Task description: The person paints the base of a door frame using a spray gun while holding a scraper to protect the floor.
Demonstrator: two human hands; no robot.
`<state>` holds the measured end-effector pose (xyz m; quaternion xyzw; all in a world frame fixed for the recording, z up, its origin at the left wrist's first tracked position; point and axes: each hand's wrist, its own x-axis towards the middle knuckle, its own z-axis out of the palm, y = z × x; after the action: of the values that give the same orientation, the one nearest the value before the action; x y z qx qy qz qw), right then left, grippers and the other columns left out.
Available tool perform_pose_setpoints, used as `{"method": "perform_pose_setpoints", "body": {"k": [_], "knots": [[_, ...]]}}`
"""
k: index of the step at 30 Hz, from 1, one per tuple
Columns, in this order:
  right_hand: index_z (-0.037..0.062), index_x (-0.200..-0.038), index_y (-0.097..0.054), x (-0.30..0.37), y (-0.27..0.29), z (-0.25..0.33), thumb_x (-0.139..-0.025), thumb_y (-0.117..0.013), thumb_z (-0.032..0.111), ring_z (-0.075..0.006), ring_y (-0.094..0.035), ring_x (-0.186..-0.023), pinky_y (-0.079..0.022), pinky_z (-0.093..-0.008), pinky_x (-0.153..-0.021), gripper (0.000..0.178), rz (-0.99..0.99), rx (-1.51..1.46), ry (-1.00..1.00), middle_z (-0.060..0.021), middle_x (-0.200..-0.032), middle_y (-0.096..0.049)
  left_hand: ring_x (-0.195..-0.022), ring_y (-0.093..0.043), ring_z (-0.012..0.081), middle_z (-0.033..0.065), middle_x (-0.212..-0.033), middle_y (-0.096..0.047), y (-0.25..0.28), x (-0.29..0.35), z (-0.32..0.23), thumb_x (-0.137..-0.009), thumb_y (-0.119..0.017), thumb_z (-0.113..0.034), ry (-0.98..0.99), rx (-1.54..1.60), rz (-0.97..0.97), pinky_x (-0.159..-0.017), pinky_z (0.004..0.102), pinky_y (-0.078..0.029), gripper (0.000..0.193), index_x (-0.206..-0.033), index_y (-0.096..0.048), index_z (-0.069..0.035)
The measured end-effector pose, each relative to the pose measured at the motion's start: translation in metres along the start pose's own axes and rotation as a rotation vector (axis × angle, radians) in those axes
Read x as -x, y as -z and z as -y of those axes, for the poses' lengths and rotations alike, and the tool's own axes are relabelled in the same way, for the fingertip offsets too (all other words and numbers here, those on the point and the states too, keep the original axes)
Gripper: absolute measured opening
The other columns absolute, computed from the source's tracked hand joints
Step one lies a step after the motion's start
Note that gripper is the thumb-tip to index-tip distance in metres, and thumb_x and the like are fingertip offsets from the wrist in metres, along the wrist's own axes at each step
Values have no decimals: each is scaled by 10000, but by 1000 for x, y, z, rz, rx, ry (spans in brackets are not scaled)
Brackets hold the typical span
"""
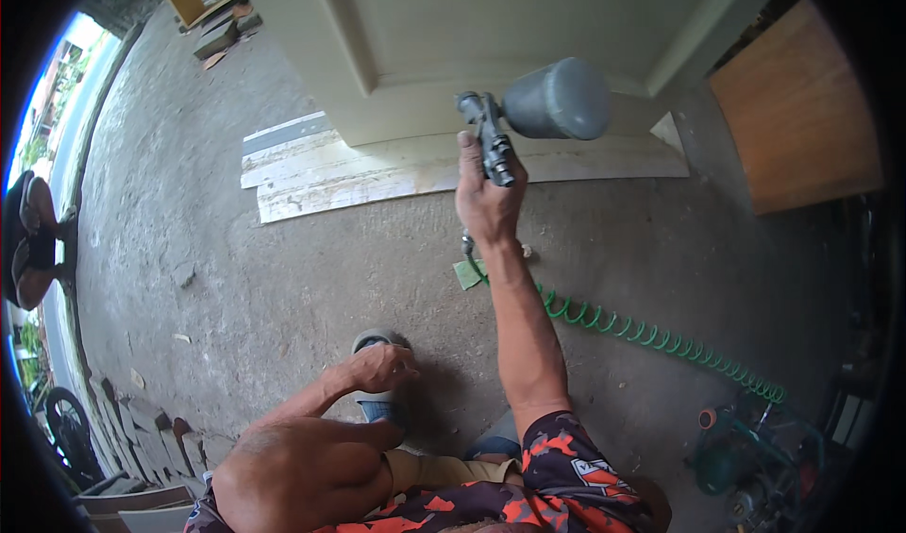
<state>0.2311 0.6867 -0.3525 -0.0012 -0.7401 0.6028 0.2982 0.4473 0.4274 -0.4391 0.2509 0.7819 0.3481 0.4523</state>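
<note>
Nearest to the camera, the person's bent knee and the sleeve of a shirt with an orange, red and black pattern are filling the lower edge. The left hand (380, 367) is resting just above the knee, with the fingers curled in loosely and holding nothing, next to a grey and blue sandal (379, 374) on the rough grey concrete floor (283, 278). A green coiled plastic air hose (651, 337) is lying on the floor and is running from the right side toward the right wrist. The right hand (488, 203) is stretched forward, and its fingers are closing tightly around the grip of a grey metal spray gun with a round cup (538, 113). The gun is pointing at the lower edge of a cream painted wooden door panel (491, 33), which is lying over white worn boards (377, 174).
</note>
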Motion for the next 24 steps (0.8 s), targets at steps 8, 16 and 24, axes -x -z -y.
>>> {"method": "perform_pose_setpoints", "body": {"k": [8, 16, 24], "knots": [[-17, -1064, -672, 49, -124, 38, -1152, -700, 231, -191, -677, -535, -508, -362, -438, 264, 188, -73, 41, -87, -670, -665, -1037, -778, 436, 241, -1087, -798, 3, 11, 3, -1072, -750, -262, -42, 53, 13, -876, 519, -602, 280, -1135, -793, 7], [-36, -1350, -662, 73, -165, 63, -1129, -730, 177, -374, -826, -777, -617, -459, -618, 314, 229, -218, 98, -201, -919, -811, -979, -762, 459, 268, -1095, -793, 9, 10, 1, -1078, -725, -235, -212, 111, -62, -869, 526, -595, 292, -1193, -786, 26], [-37, -1172, -700, 47, -87, 30, -1129, -727, 189, -331, -818, -735, -615, -412, -600, 232, 167, -53, 41, -208, -820, -774, -942, -782, 399, 226, -1023, -798, -5, 2, 32, -1084, -733, -253, -140, 79, -1, -826, 490, -596, 266, -1131, -791, 2]]}}
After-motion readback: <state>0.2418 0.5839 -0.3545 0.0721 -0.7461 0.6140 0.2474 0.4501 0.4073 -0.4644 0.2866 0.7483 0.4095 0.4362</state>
